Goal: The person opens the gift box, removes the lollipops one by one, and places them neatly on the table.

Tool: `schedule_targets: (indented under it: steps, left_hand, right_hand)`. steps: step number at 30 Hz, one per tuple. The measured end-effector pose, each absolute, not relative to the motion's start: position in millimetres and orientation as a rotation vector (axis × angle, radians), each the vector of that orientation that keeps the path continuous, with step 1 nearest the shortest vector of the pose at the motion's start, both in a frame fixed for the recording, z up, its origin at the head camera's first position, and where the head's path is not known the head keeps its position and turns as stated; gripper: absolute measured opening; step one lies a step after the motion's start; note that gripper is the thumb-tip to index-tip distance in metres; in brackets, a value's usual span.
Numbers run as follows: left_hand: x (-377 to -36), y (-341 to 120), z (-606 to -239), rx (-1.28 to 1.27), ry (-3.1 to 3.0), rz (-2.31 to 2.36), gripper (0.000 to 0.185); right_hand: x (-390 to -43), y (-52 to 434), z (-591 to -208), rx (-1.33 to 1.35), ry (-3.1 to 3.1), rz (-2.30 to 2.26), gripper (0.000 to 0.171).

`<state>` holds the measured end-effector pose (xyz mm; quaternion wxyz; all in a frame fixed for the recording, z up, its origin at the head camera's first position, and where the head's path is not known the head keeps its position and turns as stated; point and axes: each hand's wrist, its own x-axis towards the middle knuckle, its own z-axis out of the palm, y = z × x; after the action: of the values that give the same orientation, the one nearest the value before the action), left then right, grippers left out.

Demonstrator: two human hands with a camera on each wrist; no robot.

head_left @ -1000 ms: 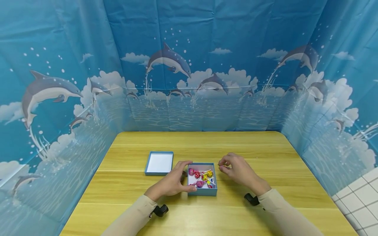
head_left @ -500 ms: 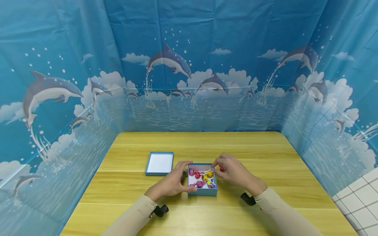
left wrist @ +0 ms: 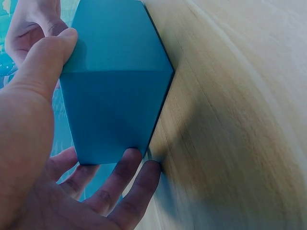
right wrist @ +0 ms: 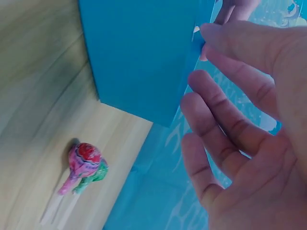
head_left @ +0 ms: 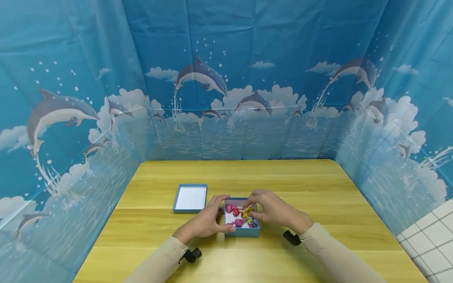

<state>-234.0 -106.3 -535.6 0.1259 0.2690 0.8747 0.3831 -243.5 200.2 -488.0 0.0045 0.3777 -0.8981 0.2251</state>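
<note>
In the head view, a blue square box [head_left: 242, 232] with several wrapped lollipops [head_left: 239, 223] inside stands on the table. My left hand [head_left: 202, 222] holds its left side, thumb on the near wall and fingers towards the far corner. The left wrist view shows that thumb pressed to the box wall [left wrist: 115, 110]. Over the box's right rim reaches my right hand [head_left: 274, 208], thumb and forefinger apart above the yellow lollipop [head_left: 246, 213]. Its other fingers are loosely bent outside the box. In the right wrist view, a pink lollipop [right wrist: 84, 160] and a green lollipop [right wrist: 96, 176] lie beside the box.
The box's lid [head_left: 191, 198], white inside, lies upturned on the wooden table [head_left: 170, 251] to the left of the box. A blue dolphin-print curtain [head_left: 226, 133] surrounds the table on the back and sides.
My right hand has moved left from the table beside the box to over its inside. A pink lollipop showed behind the hand half a second ago. My left hand has kept its hold.
</note>
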Motion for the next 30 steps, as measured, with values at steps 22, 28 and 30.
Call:
schedule_targets:
  steps: [22, 28, 30]
  left_hand:
    - [-233.0, -107.4, -534.8, 0.803, 2.539, 1.116, 0.107]
    - [-234.4, -108.6, -533.8, 0.802, 2.514, 1.131, 0.106]
    - [-235.3, -108.2, -534.0, 0.809, 2.516, 1.134, 0.107]
  right_hand:
    - [-262.7, 162.0, -464.4, 1.627, -2.942, 0.569, 0.025]
    - [-274.7, 146.8, -464.8, 1.772, -2.976, 0.511, 0.021]
    - [-278.4, 142.9, -466.1, 1.801, -2.995, 0.465, 0.020]
